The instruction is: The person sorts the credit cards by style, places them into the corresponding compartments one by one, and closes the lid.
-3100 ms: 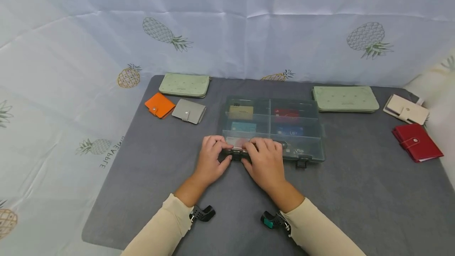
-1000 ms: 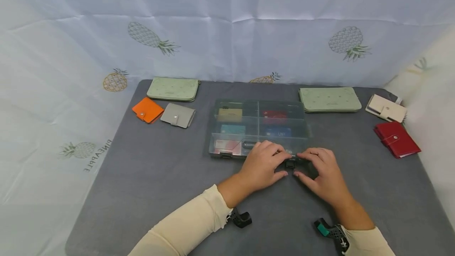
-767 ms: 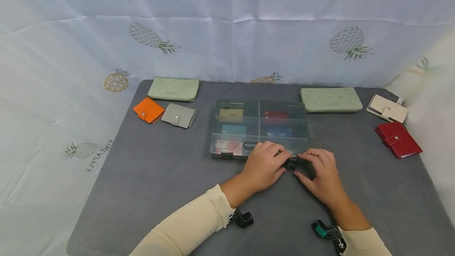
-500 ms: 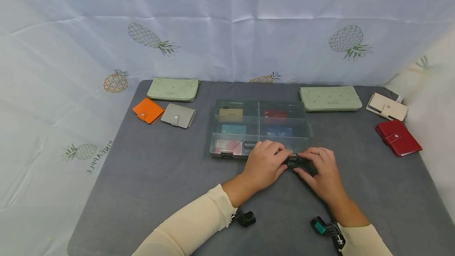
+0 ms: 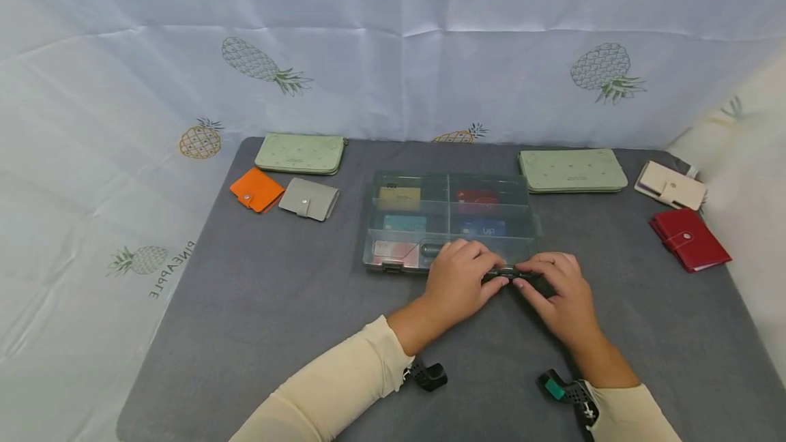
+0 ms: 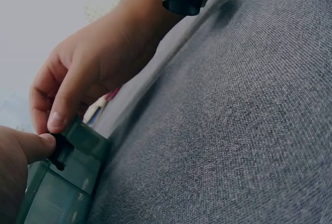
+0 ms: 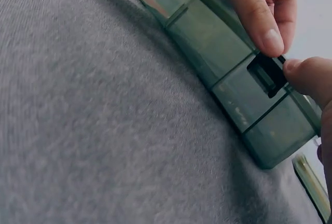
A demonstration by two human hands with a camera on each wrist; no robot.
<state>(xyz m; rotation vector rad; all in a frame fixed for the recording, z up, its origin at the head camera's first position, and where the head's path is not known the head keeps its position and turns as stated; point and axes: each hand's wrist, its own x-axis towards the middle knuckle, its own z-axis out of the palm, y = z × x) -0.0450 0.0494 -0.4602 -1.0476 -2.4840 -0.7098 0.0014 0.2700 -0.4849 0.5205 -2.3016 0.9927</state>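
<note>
A translucent green compartment box (image 5: 451,186) lies in the middle of the table with its lid down. Several bank-type cards show through the lid, among them a gold card (image 5: 399,198), a red card (image 5: 476,199) and a blue VIP card (image 5: 485,227). At the right part of its front edge, my left hand (image 5: 457,285) and my right hand (image 5: 561,295) pinch a black latch (image 7: 267,76) from either side. Both thumbs press at the latch in the left wrist view, with the fingers over the lid edge. The other latch (image 5: 391,267) sits at the front left.
Left of the box lie a green wallet (image 5: 301,153), an orange card holder (image 5: 256,189) and a grey card holder (image 5: 309,199). On the right are another green wallet (image 5: 572,170), a cream card holder (image 5: 671,185) and a red card holder (image 5: 690,240). A grey cloth (image 5: 276,333) covers the table.
Both hands have moved right from the left latch to the right one. The right latch, hanging out from the front edge earlier, now stands raised against it.
</note>
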